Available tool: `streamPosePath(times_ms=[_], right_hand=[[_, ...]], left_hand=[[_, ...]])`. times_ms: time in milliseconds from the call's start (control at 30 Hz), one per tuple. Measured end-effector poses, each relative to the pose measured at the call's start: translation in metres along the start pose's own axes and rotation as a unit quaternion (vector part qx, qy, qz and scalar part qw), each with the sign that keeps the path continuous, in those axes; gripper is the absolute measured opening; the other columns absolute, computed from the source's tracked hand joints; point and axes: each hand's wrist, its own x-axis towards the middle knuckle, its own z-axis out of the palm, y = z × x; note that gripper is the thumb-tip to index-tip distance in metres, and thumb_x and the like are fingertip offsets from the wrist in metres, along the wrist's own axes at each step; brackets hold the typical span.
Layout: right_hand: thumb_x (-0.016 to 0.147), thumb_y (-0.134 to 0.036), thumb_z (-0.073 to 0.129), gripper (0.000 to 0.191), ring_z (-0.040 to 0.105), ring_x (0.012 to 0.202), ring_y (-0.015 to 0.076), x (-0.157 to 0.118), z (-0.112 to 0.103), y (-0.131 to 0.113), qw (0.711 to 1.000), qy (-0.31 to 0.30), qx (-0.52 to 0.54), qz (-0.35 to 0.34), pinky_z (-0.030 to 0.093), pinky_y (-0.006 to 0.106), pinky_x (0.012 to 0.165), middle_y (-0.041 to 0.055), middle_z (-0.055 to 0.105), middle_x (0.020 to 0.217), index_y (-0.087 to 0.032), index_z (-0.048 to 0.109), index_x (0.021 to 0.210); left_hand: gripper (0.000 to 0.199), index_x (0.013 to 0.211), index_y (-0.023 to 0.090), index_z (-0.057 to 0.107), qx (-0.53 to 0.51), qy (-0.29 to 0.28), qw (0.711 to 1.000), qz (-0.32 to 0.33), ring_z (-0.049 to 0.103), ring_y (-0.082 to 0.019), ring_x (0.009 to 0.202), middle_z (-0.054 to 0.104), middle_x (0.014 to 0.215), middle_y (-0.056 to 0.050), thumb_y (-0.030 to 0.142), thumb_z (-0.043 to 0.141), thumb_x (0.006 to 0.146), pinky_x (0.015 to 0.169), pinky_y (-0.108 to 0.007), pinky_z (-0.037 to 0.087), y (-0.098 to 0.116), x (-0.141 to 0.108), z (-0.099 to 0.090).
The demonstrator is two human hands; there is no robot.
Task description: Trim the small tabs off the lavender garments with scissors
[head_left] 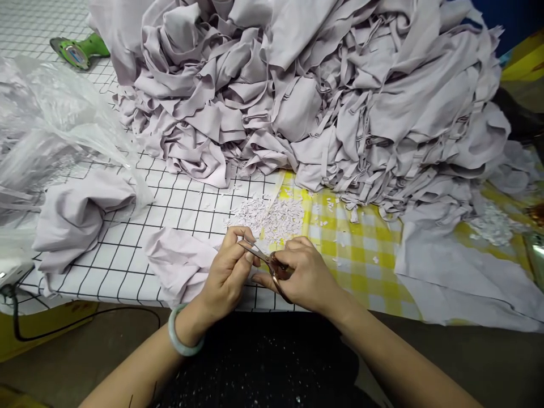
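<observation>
The right hand (309, 275) grips scissors (272, 264) slanting forward-left — pointing among the curled left hand's (227, 276) fingers, its own hold unclear.

Tabletop (123, 276): white grid cloth (164, 214), yellow check cloth (361, 272) right. Fabric pile (297, 107) toward far edge, scraps (284, 218) nearer front edge, plastic bag (63, 107) left, cutter (79, 55) toward far-left corner.
</observation>
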Motion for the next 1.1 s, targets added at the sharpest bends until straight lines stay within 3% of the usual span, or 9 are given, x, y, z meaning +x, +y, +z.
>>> streamPosePath(times_ms=[400, 533, 600, 667, 767, 833, 933, 1033, 1100], right_hand=[[0.081, -0.071, 0.066, 0.065, 0.038, 0.050, 0.0118, -0.021, -0.003, 0.027, 0.994, 0.056, -0.025, 0.085, 0.033, 0.031, 0.062, -0.0026, 0.040, 0.047, -0.020, 0.047, 0.047], [0.083, -0.070, 0.064, 0.050, 0.055, 0.062, 0.0195, -0.024, -0.022, 0.038, 0.987, 0.108, -0.006, 0.119, 0.044, 0.036, 0.067, 0.0021, 0.057, 0.063, -0.022, 0.058, 0.069], [0.080, -0.067, 0.070, 0.048, 0.064, 0.089, 0.0288, -0.021, -0.027, 0.037, 0.987, 0.122, 0.014, 0.101, 0.051, 0.045, 0.081, 0.0095, 0.068, 0.092, -0.022, 0.060, 0.095], [0.079, -0.059, 0.075, 0.055, 0.058, 0.119, 0.0360, -0.013, -0.021, 0.028, 0.992, 0.102, 0.045, 0.065, 0.049, 0.056, 0.098, 0.0155, 0.061, 0.127, -0.023, 0.053, 0.114], [0.079, -0.044, 0.078, 0.059, 0.047, 0.136, 0.0368, 0.003, 0.017, -0.002, 0.993, -0.008, 0.116, 0.005, 0.045, 0.059, 0.108, 0.0157, 0.045, 0.149, -0.025, 0.047, 0.125], [0.075, -0.031, 0.079, 0.061, 0.048, 0.134, 0.0364, 0.013, 0.052, -0.029, 0.984, -0.081, 0.147, -0.055, 0.046, 0.056, 0.108, 0.0167, 0.048, 0.146, -0.023, 0.047, 0.126], [0.069, -0.009, 0.067, 0.036, 0.061, 0.100, 0.0291, 0.023, 0.087, -0.064, 0.976, -0.089, 0.163, -0.112, 0.055, 0.047, 0.088, 0.0111, 0.064, 0.107, -0.020, 0.053, 0.101], [0.066, -0.007, 0.060, 0.027, 0.054, 0.069, 0.0174, 0.035, 0.077, -0.081, 0.964, -0.013, 0.256, -0.076, 0.050, 0.032, 0.064, -0.0006, 0.055, 0.078, -0.023, 0.044, 0.079], [0.070, -0.011, 0.061, 0.023, 0.053, 0.067, 0.0149, 0.050, 0.047, -0.083, 0.939, 0.041, 0.336, -0.054, 0.049, 0.028, 0.061, -0.0021, 0.055, 0.078, -0.023, 0.046, 0.083]], left_hand=[[0.028, 0.080, 0.018, 0.058, -0.004, -0.068, 0.998, 0.002, 0.048, -0.021, 0.103, 0.048, 0.102, -0.008, 0.022, 0.041, 0.102, 0.090, -0.035, 0.045, -0.002, 0.022, 0.019], [0.029, 0.080, 0.018, 0.058, 0.047, -0.104, 0.993, -0.007, 0.053, -0.021, 0.103, 0.051, 0.102, -0.008, 0.022, 0.039, 0.102, 0.089, -0.035, 0.047, 0.008, 0.016, 0.002], [0.024, 0.079, 0.019, 0.056, 0.156, -0.055, 0.986, 0.012, 0.054, -0.023, 0.105, 0.054, 0.106, -0.009, 0.024, 0.045, 0.101, 0.092, -0.039, 0.046, 0.012, 0.001, -0.021], [0.014, 0.088, 0.020, 0.058, 0.318, 0.071, 0.945, 0.010, 0.050, -0.030, 0.117, 0.054, 0.121, -0.013, 0.033, 0.061, 0.093, 0.101, -0.048, 0.041, 0.010, -0.020, -0.050], [0.051, 0.117, 0.019, 0.059, 0.460, 0.166, 0.869, -0.073, 0.046, -0.040, 0.123, 0.052, 0.133, -0.018, 0.043, 0.078, 0.076, 0.104, -0.059, 0.036, -0.001, -0.054, -0.086], [0.045, 0.118, 0.019, 0.061, 0.420, 0.124, 0.892, -0.114, 0.056, -0.034, 0.105, 0.062, 0.113, -0.015, 0.042, 0.071, 0.080, 0.093, -0.053, 0.045, -0.003, -0.069, -0.098], [0.019, 0.096, 0.020, 0.065, 0.237, 0.057, 0.962, -0.120, 0.061, -0.022, 0.078, 0.062, 0.085, -0.006, 0.035, 0.053, 0.095, 0.073, -0.036, 0.052, 0.013, -0.077, -0.095], [0.015, 0.107, 0.027, 0.065, 0.114, 0.097, 0.987, -0.055, 0.066, -0.023, 0.097, 0.066, 0.107, -0.007, 0.034, 0.056, 0.097, 0.079, -0.032, 0.056, 0.035, -0.065, -0.080], [0.039, 0.133, 0.036, 0.055, 0.087, 0.119, 0.989, 0.016, 0.060, -0.028, 0.121, 0.059, 0.135, -0.006, 0.034, 0.062, 0.095, 0.094, -0.035, 0.054, 0.046, -0.036, -0.068]])
